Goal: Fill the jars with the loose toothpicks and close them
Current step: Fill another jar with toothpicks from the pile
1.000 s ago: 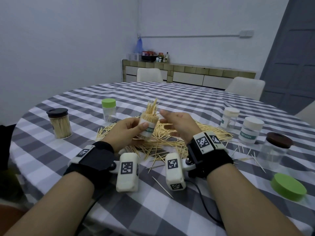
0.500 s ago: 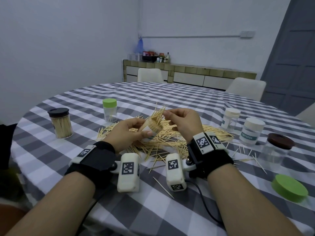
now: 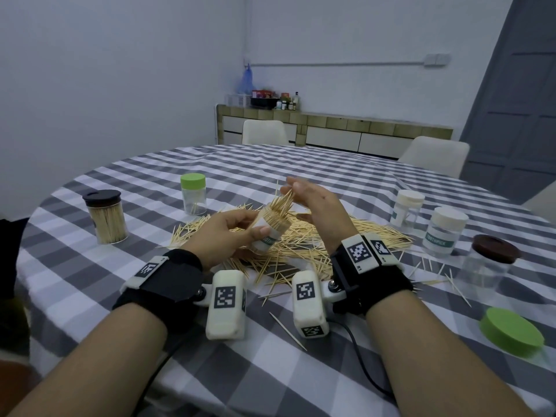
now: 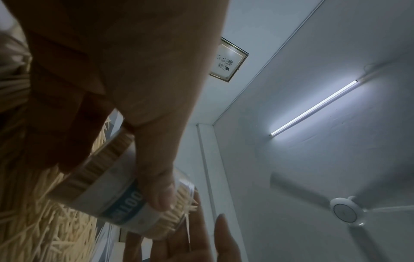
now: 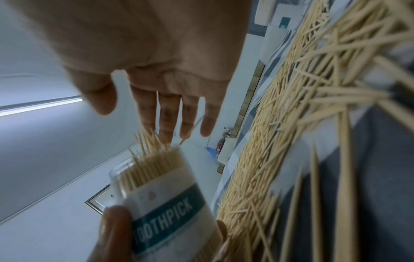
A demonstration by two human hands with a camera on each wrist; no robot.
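Head view: the left hand (image 3: 224, 236) grips the labelled toothpick jar (image 3: 270, 231), tilted over the loose toothpick pile (image 3: 316, 239), thumb across the label, while the right hand (image 3: 316, 206) hovers with fingers straight and spread at the sticks jutting from the mouth. Best to pat them flush with a flat palm — jar upright first. There is bare checked tablecloth (image 3: 301, 371) near the person; capped jars stand well apart either side.

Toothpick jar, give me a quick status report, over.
Left hand grips toothpick jar, tilted, packed, no lid. Right hand open, fingers flat against protruding toothpicks. Loose pile left on table.
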